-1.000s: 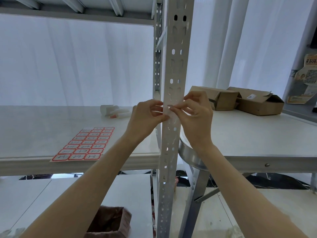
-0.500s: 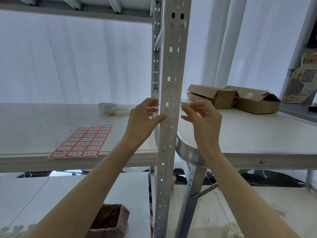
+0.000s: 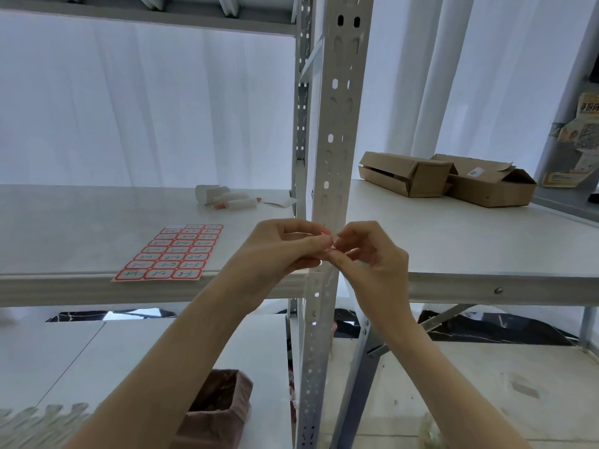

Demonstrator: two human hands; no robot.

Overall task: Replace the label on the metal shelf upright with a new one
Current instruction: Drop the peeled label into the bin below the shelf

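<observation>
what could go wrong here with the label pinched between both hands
1. The small label is squeezed between the fingertips of the left hand and right hand; it may curl and stick to itself or to skin.
2. The upright is full of holes, so a label pressed over them may grip poorly.
3. The bin sits low and left, so a dropped label could miss it.

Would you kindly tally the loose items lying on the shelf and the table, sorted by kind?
Cardboard boxes: 2, one beside the other on the table
Sticker sheets with red-bordered labels: 1 on the shelf
Clusters of white rolled paper bits: 1; its pieces are too blurred to count
Total: 4
</observation>
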